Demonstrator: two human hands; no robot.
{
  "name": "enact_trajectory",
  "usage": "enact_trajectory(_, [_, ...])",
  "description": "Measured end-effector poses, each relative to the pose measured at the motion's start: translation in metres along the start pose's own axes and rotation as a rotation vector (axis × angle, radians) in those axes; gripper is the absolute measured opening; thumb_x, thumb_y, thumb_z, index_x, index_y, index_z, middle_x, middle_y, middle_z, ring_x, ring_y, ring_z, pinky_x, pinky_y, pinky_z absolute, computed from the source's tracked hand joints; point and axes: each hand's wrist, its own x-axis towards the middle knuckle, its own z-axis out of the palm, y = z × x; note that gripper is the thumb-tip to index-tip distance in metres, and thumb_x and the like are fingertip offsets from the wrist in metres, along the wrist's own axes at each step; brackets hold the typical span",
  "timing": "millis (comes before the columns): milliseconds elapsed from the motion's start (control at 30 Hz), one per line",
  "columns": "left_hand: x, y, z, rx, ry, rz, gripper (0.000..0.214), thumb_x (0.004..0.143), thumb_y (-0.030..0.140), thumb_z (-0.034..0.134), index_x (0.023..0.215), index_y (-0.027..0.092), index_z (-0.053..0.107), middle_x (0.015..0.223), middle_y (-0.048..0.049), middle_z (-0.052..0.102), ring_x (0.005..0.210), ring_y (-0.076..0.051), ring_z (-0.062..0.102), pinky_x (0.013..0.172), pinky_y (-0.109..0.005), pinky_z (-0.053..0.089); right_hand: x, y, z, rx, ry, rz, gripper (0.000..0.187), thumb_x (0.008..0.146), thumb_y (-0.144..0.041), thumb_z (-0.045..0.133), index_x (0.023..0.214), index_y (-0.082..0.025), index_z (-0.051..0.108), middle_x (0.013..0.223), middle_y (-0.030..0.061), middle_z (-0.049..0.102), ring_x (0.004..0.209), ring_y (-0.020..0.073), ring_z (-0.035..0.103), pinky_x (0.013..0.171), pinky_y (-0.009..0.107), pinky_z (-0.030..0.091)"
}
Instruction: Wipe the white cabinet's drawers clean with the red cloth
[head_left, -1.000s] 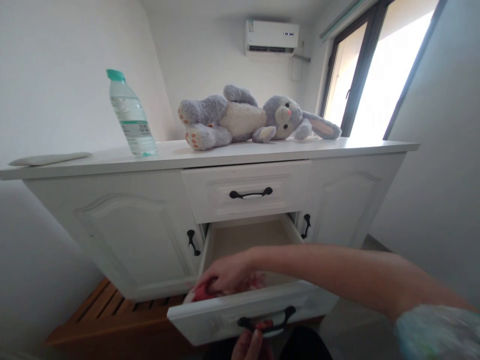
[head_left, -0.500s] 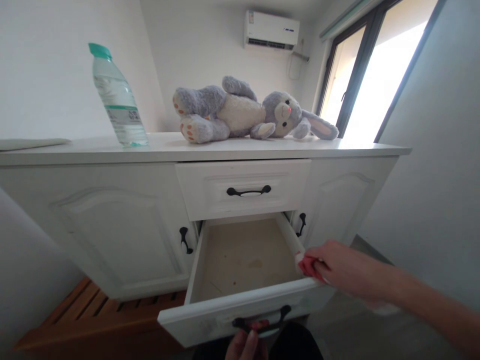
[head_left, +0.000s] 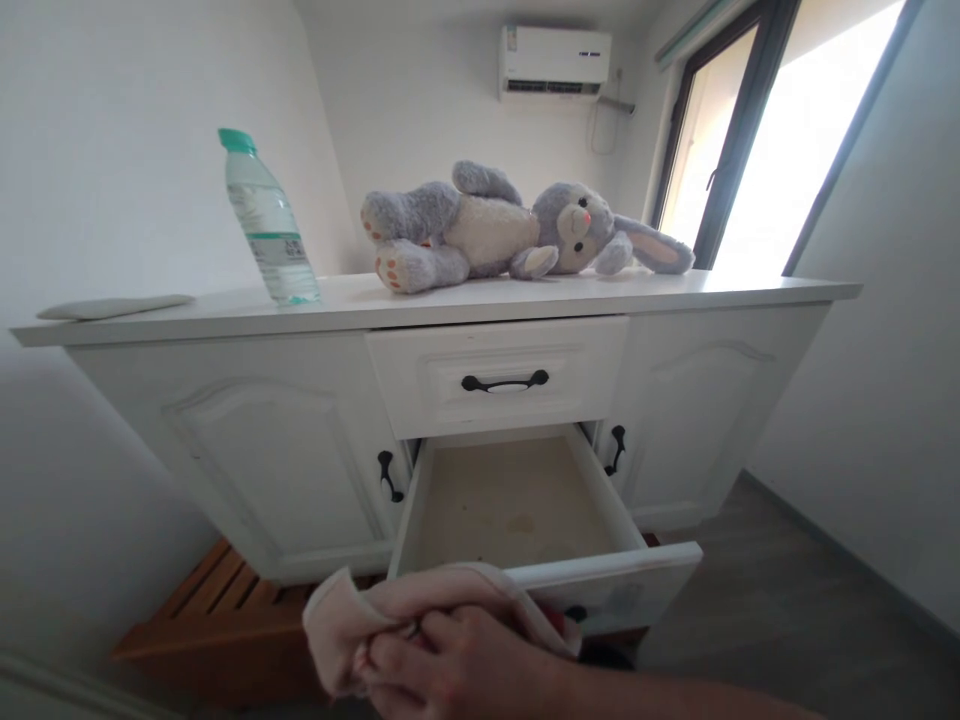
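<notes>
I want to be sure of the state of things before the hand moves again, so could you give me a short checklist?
1. Cloth gripped by the right hand: ok.
2. Lower drawer open: ok.
3. Nothing lying on the visible drawer floor: ok.
4. Upper drawer shut: ok.
5. Left hand in view: not ok.
6. Bottle upright, away from the edge: ok.

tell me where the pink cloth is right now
In the head view, the pink cloth is at the bottom centre, bunched in the right hand, just in front of the open lower drawer of the white cabinet.
</notes>
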Motion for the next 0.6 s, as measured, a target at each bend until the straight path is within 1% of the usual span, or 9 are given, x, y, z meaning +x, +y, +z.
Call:
enact_trajectory(33, [0.001,-0.014,-0.002,-0.031,0.009,0.028,0.014,0.082,0.031,0.062,0.082,0.027,0.075,0.082,-0.0118,0.077,0.079,-0.032,0.072,0.057,-0.041,0.056,-0.02,0.007,-0.009,-0.031,0.017,0.005,0.028,0.097,-0.029,0.046,0.112,-0.021,0.068,0.102,-0.0052,0.073,0.066,0.013,0.058,0.048,0.03,0.045])
enact_trajectory(100, [0.01,-0.039,-0.011,-0.067,-0.224,-0.1,0.007,0.073,0.032,0.075,0.079,0.027,0.075,0.081,-0.0084,0.078,0.076,-0.026,0.071,0.057,-0.034,0.056,-0.066,0.025,-0.031,-0.09,0.041,0.052,0.026,0.094,-0.029,0.054,0.114,-0.021,0.07,0.106,-0.0024,0.076,0.069,0.015,0.064,0.054,0.03,0.052])
enact_trajectory(133, [0.016,-0.049,-0.018,-0.084,-0.325,-0.158,0.012,0.069,0.032,0.08,0.077,0.026,0.075,0.078,-0.0073,0.078,0.07,-0.022,0.07,0.055,-0.03,0.055,-0.092,0.035,-0.043,-0.112,0.022,0.085,0.029,0.093,-0.027,0.057,0.118,-0.02,0.069,0.113,0.0005,0.076,0.079,0.0174,0.068,0.066,0.03,0.058])
enact_trajectory(200, [0.03,-0.058,-0.029,-0.105,-0.416,-0.218,0.023,0.059,0.032,0.088,0.075,0.021,0.075,0.073,-0.0064,0.078,0.057,-0.015,0.065,0.049,-0.025,0.052,-0.144,0.051,-0.063,-0.187,0.059,0.159,0.04,0.089,-0.018,0.061,0.129,-0.018,0.064,0.125,0.0065,0.072,0.103,0.0216,0.07,0.089,0.031,0.059])
enact_trajectory(300, [0.047,-0.055,-0.031,-0.161,-0.502,-0.275,0.038,0.048,0.034,0.095,0.075,0.016,0.075,0.073,-0.0053,0.078,0.049,-0.008,0.058,0.047,-0.02,0.048,-0.21,0.066,-0.081,-0.213,0.196,0.555,0.048,0.09,-0.016,0.057,0.136,-0.031,0.061,0.128,0.0005,0.07,0.111,0.0198,0.069,0.096,0.03,0.057])
enact_trajectory(400, [0.059,-0.042,-0.013,-0.189,-0.555,-0.296,0.046,0.046,0.036,0.096,0.082,0.015,0.076,0.077,-0.0026,0.078,0.054,-0.006,0.059,0.05,-0.019,0.051,-0.25,0.066,-0.089,-0.255,0.315,0.847,0.043,0.094,-0.027,0.052,0.136,-0.03,0.061,0.131,0.0036,0.068,0.109,0.0218,0.07,0.094,0.033,0.059])
enact_trajectory(467, [0.067,-0.035,0.007,-0.181,-0.557,-0.266,0.047,0.049,0.036,0.095,0.088,0.016,0.077,0.077,-0.0006,0.075,0.057,-0.006,0.06,0.053,-0.018,0.053,-0.269,0.06,-0.091,-0.275,0.416,1.11,0.043,0.092,-0.037,0.055,0.132,-0.027,0.064,0.131,0.0063,0.068,0.112,0.026,0.069,0.095,0.037,0.058])
enact_trajectory(533, [0.078,-0.029,0.028,-0.182,-0.574,-0.224,0.044,0.055,0.035,0.093,0.091,0.015,0.076,0.074,0.0009,0.072,0.058,-0.005,0.059,0.053,-0.017,0.052,-0.284,0.051,-0.086,-0.192,0.525,1.455,0.046,0.086,-0.05,0.058,0.124,-0.027,0.068,0.124,0.0075,0.072,0.108,0.03,0.07,0.091,0.04,0.06])
enact_trajectory(600, [0.09,-0.026,0.048,-0.189,-0.598,-0.192,0.04,0.059,0.035,0.091,0.09,0.015,0.075,0.07,0.0019,0.069,0.057,-0.005,0.058,0.051,-0.016,0.05,-0.296,0.039,-0.072,0.009,0.619,1.704,0.052,0.081,-0.059,0.059,0.119,-0.025,0.07,0.111,0.0097,0.076,0.099,0.0333,0.073,0.081,0.042,0.063])
